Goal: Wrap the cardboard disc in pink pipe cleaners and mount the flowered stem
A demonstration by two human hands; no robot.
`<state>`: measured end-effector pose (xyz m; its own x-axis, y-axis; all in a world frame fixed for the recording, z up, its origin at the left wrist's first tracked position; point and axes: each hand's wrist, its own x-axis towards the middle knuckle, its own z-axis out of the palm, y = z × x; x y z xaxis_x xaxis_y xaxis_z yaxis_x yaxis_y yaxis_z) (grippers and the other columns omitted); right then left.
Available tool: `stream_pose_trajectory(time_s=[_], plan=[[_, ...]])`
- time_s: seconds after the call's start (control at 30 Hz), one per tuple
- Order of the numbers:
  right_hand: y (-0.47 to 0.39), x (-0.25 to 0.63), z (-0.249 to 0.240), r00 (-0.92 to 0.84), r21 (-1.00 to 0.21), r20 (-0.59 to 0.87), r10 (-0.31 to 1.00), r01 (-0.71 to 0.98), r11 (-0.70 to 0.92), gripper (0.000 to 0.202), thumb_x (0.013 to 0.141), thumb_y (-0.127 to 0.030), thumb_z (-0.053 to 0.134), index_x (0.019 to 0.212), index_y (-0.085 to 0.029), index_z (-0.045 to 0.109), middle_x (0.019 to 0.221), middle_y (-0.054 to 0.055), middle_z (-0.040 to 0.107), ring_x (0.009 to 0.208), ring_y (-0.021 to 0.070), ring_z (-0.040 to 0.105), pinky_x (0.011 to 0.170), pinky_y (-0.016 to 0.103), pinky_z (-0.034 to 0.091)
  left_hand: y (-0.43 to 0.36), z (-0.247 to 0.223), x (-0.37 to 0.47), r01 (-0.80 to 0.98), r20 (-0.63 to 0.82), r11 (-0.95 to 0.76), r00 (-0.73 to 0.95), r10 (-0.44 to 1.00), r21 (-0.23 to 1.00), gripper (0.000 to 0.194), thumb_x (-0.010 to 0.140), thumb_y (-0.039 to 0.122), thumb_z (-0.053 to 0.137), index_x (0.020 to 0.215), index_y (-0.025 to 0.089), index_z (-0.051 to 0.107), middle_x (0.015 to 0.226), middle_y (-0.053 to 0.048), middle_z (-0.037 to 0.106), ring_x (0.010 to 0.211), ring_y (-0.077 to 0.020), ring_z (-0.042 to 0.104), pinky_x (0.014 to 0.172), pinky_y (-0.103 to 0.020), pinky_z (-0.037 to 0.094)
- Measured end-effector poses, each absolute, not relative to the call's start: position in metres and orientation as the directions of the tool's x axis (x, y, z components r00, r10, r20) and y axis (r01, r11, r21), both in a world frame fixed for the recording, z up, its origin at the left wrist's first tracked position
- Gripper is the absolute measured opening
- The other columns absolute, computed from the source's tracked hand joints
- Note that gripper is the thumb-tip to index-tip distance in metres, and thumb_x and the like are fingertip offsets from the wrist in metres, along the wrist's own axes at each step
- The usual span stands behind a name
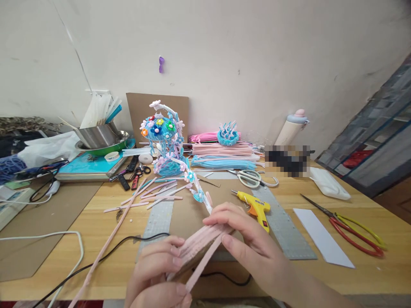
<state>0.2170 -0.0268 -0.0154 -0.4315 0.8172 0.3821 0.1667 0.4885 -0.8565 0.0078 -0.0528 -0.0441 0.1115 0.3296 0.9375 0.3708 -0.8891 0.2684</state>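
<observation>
My left hand [157, 273] is closed round the near left end of a flat piece wrapped in pale pink strips [201, 243], a loose pink strip [204, 263] between its thumb and fingers. At the far right end of the same piece, my right hand [247, 235] grips its edge, fingers on top and thumb against the loose strip. Just behind stands a blue and white jellyfish ornament [157, 128] with small flowers; its flowered stem [197, 194] runs down toward my right fingers. The piece's underside is mostly hidden.
A yellow glue gun [257, 207] lies right of centre, near white-handled scissors [248, 177]. Red-and-yellow-handled scissors [353, 233] and a white strip [323, 237] lie at right. Bundled pink stems [221, 149], a steel bowl [99, 134] and a black cable [118, 246] are also visible.
</observation>
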Motion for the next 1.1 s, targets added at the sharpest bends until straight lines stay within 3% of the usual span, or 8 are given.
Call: stream_pose_trajectory(time_s=[0.1,0.27,0.63,0.93,1.1], plan=[[-0.026,0.219,-0.017,-0.445,-0.867,0.368,0.817,0.153,0.474,0.027,0.095,-0.023,0.046,0.115,-0.034,0.061,0.110,0.000,0.059,0.104,0.0185,0.054,0.094,0.034,0.038,-0.055,-0.044,0.011,0.358,0.936,-0.889,0.100,0.339,0.284,0.015,0.087,0.007,0.054,0.080,0.018,0.060,0.091,-0.003,0.057,0.087,-0.0190,0.062,0.074,-0.039,0.065],[-0.028,0.221,-0.019,-0.437,-0.879,0.367,0.821,0.125,0.460,0.029,0.093,-0.020,0.048,0.116,-0.032,0.062,0.110,0.001,0.058,0.107,0.0193,0.053,0.095,0.035,0.038,-0.064,-0.048,0.017,0.324,0.892,-0.847,0.016,0.451,0.422,0.025,0.081,-0.007,0.048,0.088,0.015,0.059,0.099,-0.004,0.055,0.094,-0.0219,0.058,0.080,-0.047,0.062],[-0.027,0.216,-0.013,-0.401,-0.862,0.369,0.838,0.191,0.470,0.024,0.092,-0.015,0.049,0.106,-0.027,0.065,0.100,0.002,0.061,0.098,0.0192,0.055,0.090,0.034,0.040,-0.061,-0.040,0.015,0.404,0.889,-0.830,0.078,0.451,0.386,0.035,0.066,-0.013,0.049,0.085,0.016,0.058,0.098,-0.004,0.056,0.092,-0.0219,0.061,0.074,-0.042,0.064],[-0.026,0.212,-0.011,-0.383,-0.850,0.379,0.843,0.216,0.480,0.023,0.091,-0.018,0.045,0.103,-0.027,0.063,0.099,0.001,0.062,0.097,0.0198,0.055,0.088,0.036,0.038,-0.063,-0.035,0.017,0.484,0.857,-0.770,0.075,0.510,0.416,0.029,0.071,-0.010,0.050,0.079,0.017,0.055,0.098,-0.005,0.056,0.091,-0.0184,0.060,0.073,-0.033,0.058],[-0.030,0.211,-0.004,-0.412,-0.757,0.430,0.803,0.320,0.569,0.023,0.087,-0.020,0.057,0.109,-0.027,0.057,0.103,0.001,0.062,0.100,0.0221,0.055,0.088,0.039,0.036,-0.063,-0.035,0.016,0.472,0.843,-0.770,0.098,0.529,0.429,0.028,0.072,-0.009,0.051,0.079,0.017,0.054,0.098,-0.005,0.055,0.092,-0.0175,0.059,0.074,-0.031,0.056]])
